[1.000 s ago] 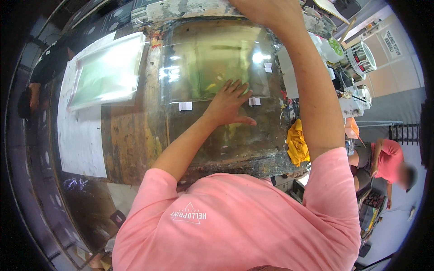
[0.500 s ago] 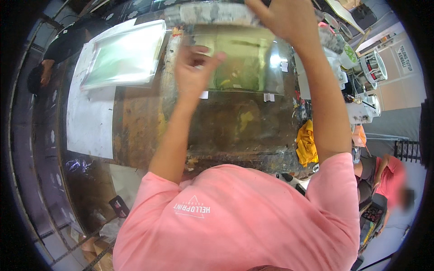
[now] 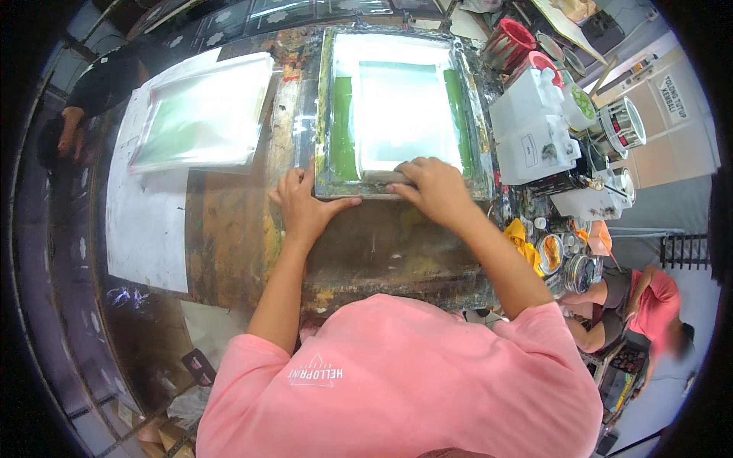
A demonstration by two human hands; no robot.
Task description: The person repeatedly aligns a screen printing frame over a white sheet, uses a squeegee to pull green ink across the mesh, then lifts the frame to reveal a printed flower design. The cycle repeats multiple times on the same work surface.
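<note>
A screen-printing frame (image 3: pixel 324 137) lies flat on the stained table, with green strips around a bright, pale middle of the mesh (image 3: pixel 405 114). My left hand (image 3: pixel 301 206) is spread at its near left corner, thumb stretched along the near edge and fingers by the left side. At the near edge, my right hand (image 3: pixel 435 187) is closed, fingers curled over the inner side and thumb nearer me. A greyish bar (image 3: pixel 378 176) lies by those fingertips; whether they hold it or the frame's rim cannot be made out. Clear plastic sheets (image 3: pixel 206 114) lie stacked on the left.
White paper (image 3: pixel 149 237) lies beneath the sheets. Along the right stand a white jug (image 3: pixel 527 141), a red tub (image 3: pixel 510 44), paint cans (image 3: pixel 620 126) and a yellow cloth (image 3: pixel 521 240). One person (image 3: pixel 653 301) is at the right, another's hand (image 3: pixel 70 130) at the far left.
The frame, raised at its near side before, is now down flat over the clear sheet on the table. My right hand came down toward me with it; my left hand moved to its near corner.
</note>
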